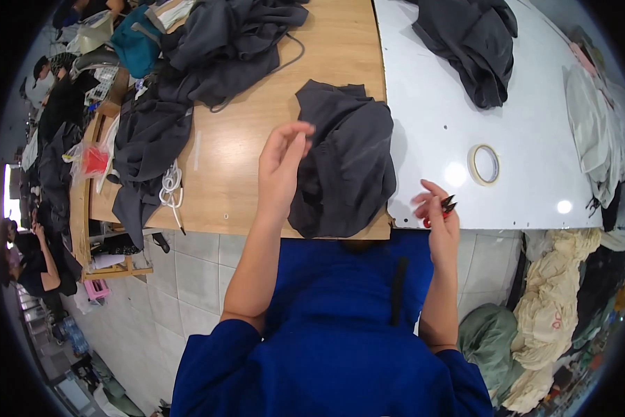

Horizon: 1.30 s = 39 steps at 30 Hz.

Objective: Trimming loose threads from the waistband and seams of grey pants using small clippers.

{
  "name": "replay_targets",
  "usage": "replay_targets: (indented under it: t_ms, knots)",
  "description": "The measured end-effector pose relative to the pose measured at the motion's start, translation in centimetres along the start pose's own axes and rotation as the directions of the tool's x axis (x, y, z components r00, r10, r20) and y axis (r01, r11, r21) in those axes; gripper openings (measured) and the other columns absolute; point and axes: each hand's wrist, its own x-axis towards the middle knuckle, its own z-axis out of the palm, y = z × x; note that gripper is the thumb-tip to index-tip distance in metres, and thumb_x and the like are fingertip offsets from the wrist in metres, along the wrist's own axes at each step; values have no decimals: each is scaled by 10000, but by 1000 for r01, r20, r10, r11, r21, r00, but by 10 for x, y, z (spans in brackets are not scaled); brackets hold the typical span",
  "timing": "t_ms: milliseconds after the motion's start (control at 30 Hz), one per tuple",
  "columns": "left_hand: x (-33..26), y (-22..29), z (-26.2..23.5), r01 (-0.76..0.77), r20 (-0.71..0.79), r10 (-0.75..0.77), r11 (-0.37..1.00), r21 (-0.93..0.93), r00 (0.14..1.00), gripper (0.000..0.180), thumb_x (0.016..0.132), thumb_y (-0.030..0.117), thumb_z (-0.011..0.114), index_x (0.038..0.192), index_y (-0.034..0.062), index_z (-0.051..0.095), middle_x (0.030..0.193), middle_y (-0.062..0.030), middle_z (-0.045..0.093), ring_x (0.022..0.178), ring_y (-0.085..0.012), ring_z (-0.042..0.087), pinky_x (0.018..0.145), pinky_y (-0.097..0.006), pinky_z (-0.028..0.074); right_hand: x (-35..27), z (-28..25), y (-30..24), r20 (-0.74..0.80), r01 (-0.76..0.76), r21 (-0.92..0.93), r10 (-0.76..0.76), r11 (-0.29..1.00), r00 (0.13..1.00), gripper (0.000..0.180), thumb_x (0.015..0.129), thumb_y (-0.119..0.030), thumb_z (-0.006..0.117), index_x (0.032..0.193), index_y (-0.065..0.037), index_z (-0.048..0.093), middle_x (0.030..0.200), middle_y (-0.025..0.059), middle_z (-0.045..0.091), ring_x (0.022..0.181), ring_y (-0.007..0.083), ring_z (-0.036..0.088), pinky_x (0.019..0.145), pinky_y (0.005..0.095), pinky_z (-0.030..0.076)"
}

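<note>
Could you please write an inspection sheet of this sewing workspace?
Surface: wooden table beside white table.
Job's things: dark grey garment at the table edge; small snips.
Clutter: dark cloth heap, tape roll, white cord.
Grip: left hand open, touching the garment; right hand shut on the snips.
Cables: nothing seen.
Surroundings: tiled floor, cream fabric pile.

tape: a pale ring of adhesive tape (484, 165) lies flat on the white tabletop (430, 104)
far garment: a dark grey crumpled cloth (475, 42) beyond it
cord: a white coiled cord (170, 186) on the wooden tabletop (236, 146)
bag: a teal fabric bag (135, 43) at the back
</note>
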Motion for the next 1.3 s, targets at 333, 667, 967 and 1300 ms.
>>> replay_targets:
  t_ms: [333,667,967,1300]
  knots:
    - [-37,-26,-6,121,-36,-143,649,752,989,367,873,360,573,855,-6,587,596,-130,590,558,-276,583,531,-336,432,-20,13,14,-44,-27,169,34,985,998,314,969,-163,394,1259,-42,399,761,-5,451,589,32,342,532,163,293]
    - [-41,-22,23,33,110,-22,995,-92,994,188,868,91,591,1021,-6,541,954,-40,593,833,-120,569,751,-218,443,-4,38,-22,80,153,28,-154,988,985,422,870,-53,560,1270,-43,425,723,-32,409,622,33,362,585,169,338]
    - [-59,-16,12,546,446,-320,576,-608,836,431,920,100,445,1325,-19,359,1274,-148,491,1151,-244,506,963,-375,420,7,52,-32,204,207,-40,-195,978,959,552,780,-15,656,1296,-66,466,625,-59,337,570,30,310,546,166,273]
    - [-68,-19,12,624,597,-213,418,-660,773,474,970,259,343,1351,-21,311,1339,-169,428,1220,-290,443,1029,-416,352,-13,48,-26,140,302,-19,-297,953,945,567,781,-33,645,1302,-34,421,711,-20,436,589,61,387,561,175,336]
